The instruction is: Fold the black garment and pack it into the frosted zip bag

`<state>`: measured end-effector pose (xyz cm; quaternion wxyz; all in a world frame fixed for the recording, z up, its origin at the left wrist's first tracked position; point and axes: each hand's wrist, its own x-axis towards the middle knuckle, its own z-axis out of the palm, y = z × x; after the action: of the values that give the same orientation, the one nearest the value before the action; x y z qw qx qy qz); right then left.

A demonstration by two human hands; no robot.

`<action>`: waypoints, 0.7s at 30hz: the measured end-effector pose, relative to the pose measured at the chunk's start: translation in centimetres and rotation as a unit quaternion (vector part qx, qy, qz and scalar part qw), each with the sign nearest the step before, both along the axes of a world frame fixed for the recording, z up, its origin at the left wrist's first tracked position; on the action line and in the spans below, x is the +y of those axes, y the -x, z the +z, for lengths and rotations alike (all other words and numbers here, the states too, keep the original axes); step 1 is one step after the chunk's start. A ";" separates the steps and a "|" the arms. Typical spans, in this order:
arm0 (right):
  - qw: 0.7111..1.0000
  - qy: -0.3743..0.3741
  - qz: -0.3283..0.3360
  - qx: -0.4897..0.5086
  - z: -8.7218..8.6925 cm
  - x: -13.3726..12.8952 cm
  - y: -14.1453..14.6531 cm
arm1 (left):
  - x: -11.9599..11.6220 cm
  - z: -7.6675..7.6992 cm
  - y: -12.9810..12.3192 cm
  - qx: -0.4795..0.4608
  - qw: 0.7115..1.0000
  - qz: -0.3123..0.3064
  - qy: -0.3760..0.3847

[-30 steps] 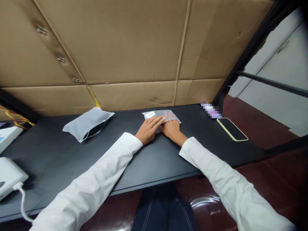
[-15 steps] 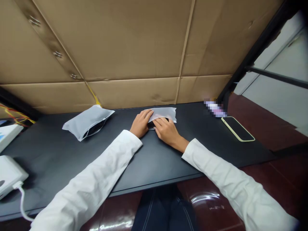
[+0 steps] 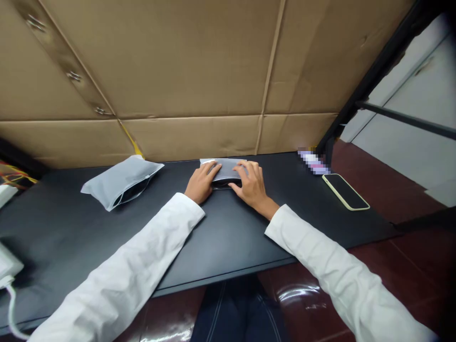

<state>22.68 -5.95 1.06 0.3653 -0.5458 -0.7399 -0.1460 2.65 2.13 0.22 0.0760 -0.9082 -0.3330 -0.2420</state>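
Firstly, nearest the camera, dark navy trousers with pale seams (image 3: 238,308) show over a glossy dark-red tile floor (image 3: 302,297), and two white cloth sleeves (image 3: 117,270) reach forward across a matte black tabletop (image 3: 228,242). The left hand (image 3: 202,182) and right hand (image 3: 252,186) stand apart, close together, clamped from either side on a flat, translucent frosted-white plastic pouch (image 3: 226,169), their fingers curled over its top face. The pouch lies on the far part of the tabletop, straight ahead of the person and between the hands. Its long axis runs crosswise, left to right, and neither hand is clearly nearer. A dark, glossy, slab-like object (image 3: 223,186) shows along the pouch's near edge; what it is cannot be told. To the left lies a second frosted-white pouch (image 3: 119,183), puffy and soft-cornered, with a dark shape visible through its open end. To the right, well apart from the hands, a black smartphone with a pale yellow-green rim (image 3: 345,191) lies face up beside a small pixel-blurred item (image 3: 313,161). At the left edge sits a white plastic device with a white cable (image 3: 5,263). Beyond the table's far edge, creased brown corrugated cardboard sheets (image 3: 192,61) rise, fixed with metal clips (image 3: 73,75), against a black metal frame (image 3: 377,76).
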 end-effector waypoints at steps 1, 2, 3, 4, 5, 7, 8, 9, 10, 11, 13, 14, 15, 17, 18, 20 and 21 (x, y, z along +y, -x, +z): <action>0.999 0.024 -0.018 0.033 -0.1 0.3 -0.4 | 0.0 0.0 0.0 -0.001 1.000 -0.008 -0.002; 0.996 0.053 -0.030 0.066 -0.3 0.7 -0.8 | 0.0 0.1 0.0 -0.001 1.000 -0.017 -0.006; 0.991 0.083 -0.035 0.097 -0.6 1.1 -1.2 | -0.1 0.2 0.0 0.000 1.000 -0.027 -0.010; 0.986 0.110 -0.036 0.124 -0.9 1.4 -1.5 | -0.2 0.2 0.0 0.002 0.999 -0.041 -0.015; 0.980 0.132 -0.037 0.145 -1.2 1.7 -1.9 | -0.3 0.3 -0.1 0.002 0.998 -0.056 -0.019; 0.974 0.153 -0.051 0.162 -1.7 2.2 -2.3 | -0.5 0.5 -0.2 0.003 0.996 -0.084 -0.027; 0.973 0.156 -0.064 0.158 -1.9 2.3 -2.5 | -0.6 0.6 -0.3 0.005 0.995 -0.092 -0.031; 0.973 0.157 -0.078 0.152 -2.0 2.4 -2.7 | -0.7 0.6 -0.4 0.008 0.995 -0.093 -0.036; 0.972 0.160 -0.089 0.146 -2.0 2.4 -2.8 | -0.8 0.6 -0.4 0.014 0.995 -0.089 -0.045; 0.972 0.163 -0.094 0.143 -1.9 2.4 -2.8 | -0.8 0.6 -0.5 0.022 0.995 -0.081 -0.054; 0.971 0.171 -0.086 0.145 -1.8 2.4 -2.9 | -0.7 0.6 -0.7 0.038 0.994 -0.064 -0.075; 0.972 0.170 -0.078 0.145 -1.7 2.3 -3.0 | -0.7 0.5 -0.7 0.045 0.994 -0.059 -0.082; 0.973 0.164 -0.072 0.143 -1.6 2.3 -3.0 | -0.6 0.5 -0.8 0.049 0.993 -0.055 -0.087; 0.978 0.143 -0.066 0.137 -1.6 2.2 -2.9 | -0.5 0.5 -0.8 0.055 0.993 -0.051 -0.093; 0.979 0.135 -0.066 0.137 -1.6 2.2 -2.9 | -0.5 0.5 -0.8 0.058 0.993 -0.048 -0.096; 0.978 0.134 -0.062 0.146 -1.6 2.1 -2.8 | -0.4 0.5 -0.7 0.065 0.992 -0.038 -0.103; 0.977 0.138 -0.057 0.151 -1.5 2.1 -2.7 | -0.4 0.4 -0.6 0.068 0.992 -0.031 -0.105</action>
<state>25.39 -3.87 -0.46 0.3849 -0.6484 -0.6565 0.0214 3.29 1.73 0.64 0.1861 -0.9193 -0.2717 -0.2156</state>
